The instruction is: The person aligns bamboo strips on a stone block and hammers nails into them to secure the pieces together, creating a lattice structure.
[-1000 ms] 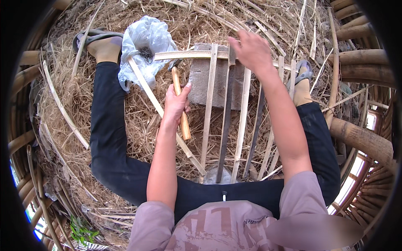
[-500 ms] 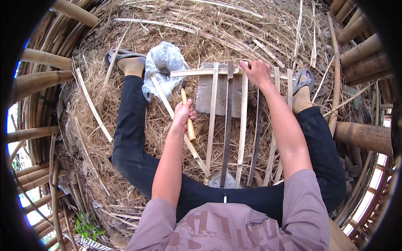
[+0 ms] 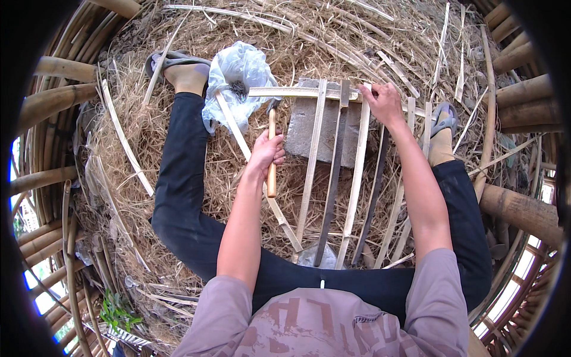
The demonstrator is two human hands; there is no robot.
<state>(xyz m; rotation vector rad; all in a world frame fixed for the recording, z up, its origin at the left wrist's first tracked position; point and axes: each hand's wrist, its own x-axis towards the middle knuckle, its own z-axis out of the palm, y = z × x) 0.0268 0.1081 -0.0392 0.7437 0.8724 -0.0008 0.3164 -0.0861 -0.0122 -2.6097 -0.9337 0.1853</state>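
Note:
My left hand (image 3: 267, 152) is closed around the wooden handle of a hammer (image 3: 272, 180), whose dark head points away from me beside a cloudy plastic bag (image 3: 238, 64). A row of several bamboo slats (image 3: 311, 157), some pale and some dark, runs from a crosswise slat (image 3: 285, 92) toward my lap. Under their far ends sits a grey concrete block (image 3: 299, 134). My right hand (image 3: 385, 105) has its fingers pinched at the top of a pale slat (image 3: 358, 154) where it meets the crosswise one. Whether a small nail is between the fingertips is too small to tell.
Dark small pieces lie in the bag's opening. A loose slat (image 3: 234, 122) slants from the bag toward my lap. My legs are spread either side of the slats. Straw and bamboo strips (image 3: 126, 140) cover the ground, with bamboo pole walls (image 3: 62, 68) at both sides.
My left hand has moved slightly away from me, and the hammer has turned more upright, its head nearer the crosswise slat. The view has shifted a little; my right hand stays at the same joint.

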